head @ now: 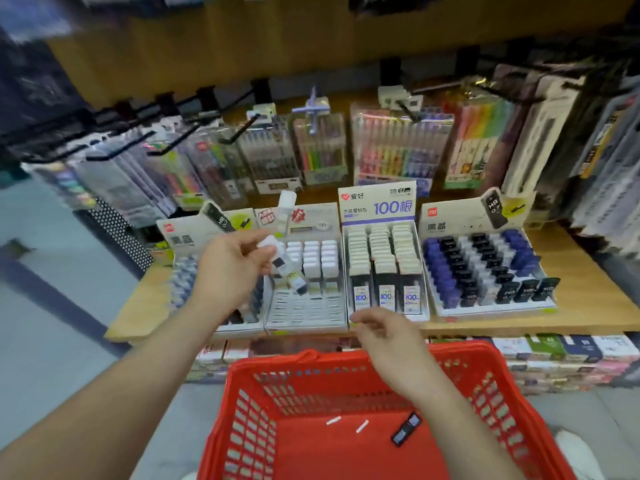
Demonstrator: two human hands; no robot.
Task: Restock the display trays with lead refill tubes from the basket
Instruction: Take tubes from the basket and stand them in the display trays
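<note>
My left hand (pixel 230 268) holds a white-capped lead refill tube (pixel 285 266) tilted above the second display tray (pixel 304 310), whose front slots show bare. My right hand (pixel 384 336) hovers with loosely curled fingers and nothing in it, over the far rim of the red basket (pixel 263 427). Inside the basket lie one dark lead refill tube (pixel 406 429) and two small white pieces (pixel 348 423). Three more trays stand along the shelf: one at the left (pixel 183 268), a cream-capped one (pixel 384 271) and a blue-and-black one (pixel 485 268).
The trays stand on a wooden shelf (pixel 581 296). Packs of pens and markers (pixel 391 143) hang on black hooks behind. Boxed goods (pixel 554 355) fill the lower shelf behind the basket. Grey floor lies at the left.
</note>
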